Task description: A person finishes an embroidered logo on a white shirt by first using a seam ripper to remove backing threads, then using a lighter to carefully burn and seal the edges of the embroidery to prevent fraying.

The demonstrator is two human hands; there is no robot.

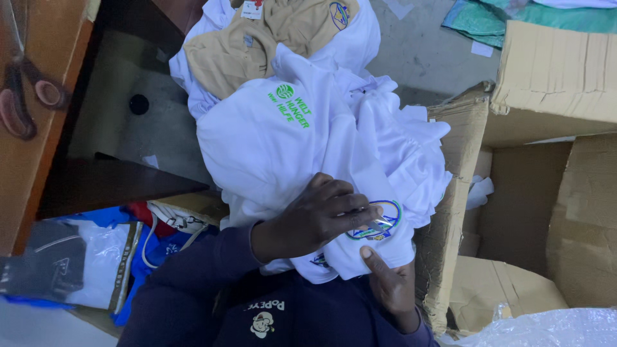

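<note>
Right hand (393,287) beneath white garment (302,148), thumb up on soft folded edge. Left hand (315,218) grip: small metal tool (376,220) pinched at round embroidered emblem (379,222). Beyond grip, tan garment (257,45); beside it, corrugated cardboard box (514,193).

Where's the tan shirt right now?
In the head view, the tan shirt lies at top centre, on the pile of white shirts, left of the cardboard boxes.

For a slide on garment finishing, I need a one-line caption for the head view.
Left hand works small snips at a round emblem on a white shirt steadied by the right hand.
</note>
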